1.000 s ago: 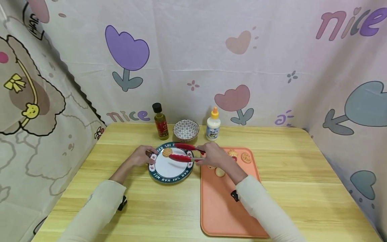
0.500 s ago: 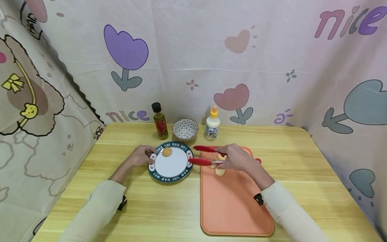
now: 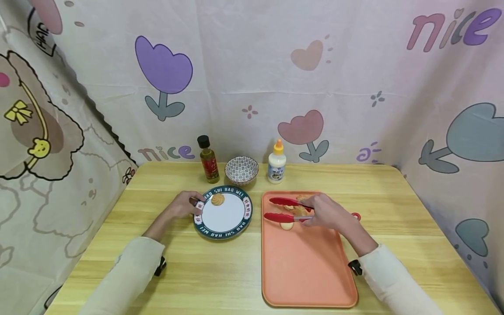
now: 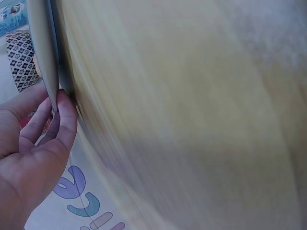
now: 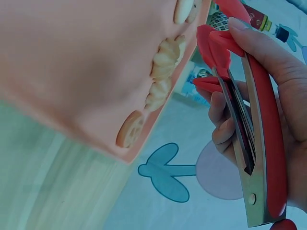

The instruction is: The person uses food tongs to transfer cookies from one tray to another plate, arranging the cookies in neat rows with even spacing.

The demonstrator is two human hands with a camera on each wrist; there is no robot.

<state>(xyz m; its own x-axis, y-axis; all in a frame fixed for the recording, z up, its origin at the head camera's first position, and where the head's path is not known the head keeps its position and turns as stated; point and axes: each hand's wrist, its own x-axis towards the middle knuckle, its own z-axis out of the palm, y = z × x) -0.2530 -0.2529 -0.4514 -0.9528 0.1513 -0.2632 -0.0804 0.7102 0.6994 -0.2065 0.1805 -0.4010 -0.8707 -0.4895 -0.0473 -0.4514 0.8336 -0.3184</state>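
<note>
My left hand pinches the left rim of a round plate with a dark green lettered border; in the left wrist view, thumb and fingers lie on opposite sides of its edge. One swirled cookie rests near the plate's upper left. My right hand grips red-tipped metal tongs, their arms spread apart over the far end of an orange tray. Several cookies lie there, including a pale one and a ridged one, partly hidden by tongs and hand in the head view. Nothing is visibly held between the tong tips.
Behind the plate stand a dark-capped oil bottle, a patterned bowl and a white squeeze bottle with an orange tip. A printed cloth hangs behind the wooden table.
My right hand has carried the tongs rightward from over the plate to above the tray. The swirled cookie, earlier by the tong tips, stays on the plate. The left hand keeps its place.
</note>
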